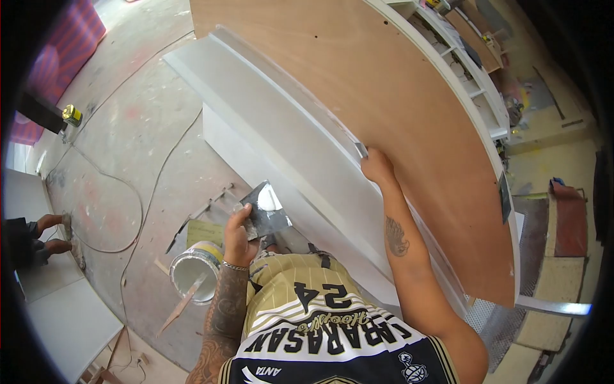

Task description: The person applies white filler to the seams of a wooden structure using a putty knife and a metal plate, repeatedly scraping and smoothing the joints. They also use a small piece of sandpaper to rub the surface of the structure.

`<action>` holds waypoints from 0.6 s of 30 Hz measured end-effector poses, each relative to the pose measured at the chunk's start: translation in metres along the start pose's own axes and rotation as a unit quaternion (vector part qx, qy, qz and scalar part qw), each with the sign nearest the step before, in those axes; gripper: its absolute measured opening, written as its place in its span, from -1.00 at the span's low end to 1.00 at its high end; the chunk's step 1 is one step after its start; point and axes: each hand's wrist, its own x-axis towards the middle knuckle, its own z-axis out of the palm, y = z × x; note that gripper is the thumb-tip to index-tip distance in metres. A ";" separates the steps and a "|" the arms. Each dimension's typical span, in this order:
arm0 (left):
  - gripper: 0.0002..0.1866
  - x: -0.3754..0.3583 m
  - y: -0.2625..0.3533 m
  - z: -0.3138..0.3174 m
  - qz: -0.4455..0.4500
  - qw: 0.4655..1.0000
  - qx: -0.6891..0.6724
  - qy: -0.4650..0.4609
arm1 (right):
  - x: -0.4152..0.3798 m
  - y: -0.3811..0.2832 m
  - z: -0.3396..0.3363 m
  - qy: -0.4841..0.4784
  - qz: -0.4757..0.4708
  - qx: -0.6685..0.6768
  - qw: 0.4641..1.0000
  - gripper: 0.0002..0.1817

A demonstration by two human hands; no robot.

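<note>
My left hand (238, 238) grips a dark flat plate (272, 221) with a smear of white paste on it. My right hand (376, 166) is closed round a putty knife (361, 150), mostly hidden by the fingers. Its blade lies at the seam between a long white panel (256, 109) and a curved brown board (409, 121). A whitish strip runs along that seam. Below my left hand stands an open bucket (185, 281) with a wooden stick (179, 313) leaning in it.
Cables (150, 192) snake across the stained floor (115, 141). A small can (71, 115) is at the left, and another person's hands (54, 237) show at the left edge. White shelving (473, 83) lies beyond the board. A green-brown sheet (203, 235) rests near the bucket.
</note>
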 end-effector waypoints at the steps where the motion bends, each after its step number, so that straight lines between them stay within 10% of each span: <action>1: -0.70 0.000 -0.001 0.001 -0.005 1.000 0.001 0.002 | -0.003 0.006 0.002 -0.003 0.019 -0.014 1.000 -0.58; 18: -0.73 -0.016 0.010 0.012 0.010 1.000 -0.013 0.012 | 0.067 -0.121 0.004 -0.064 0.062 0.038 0.995 -0.59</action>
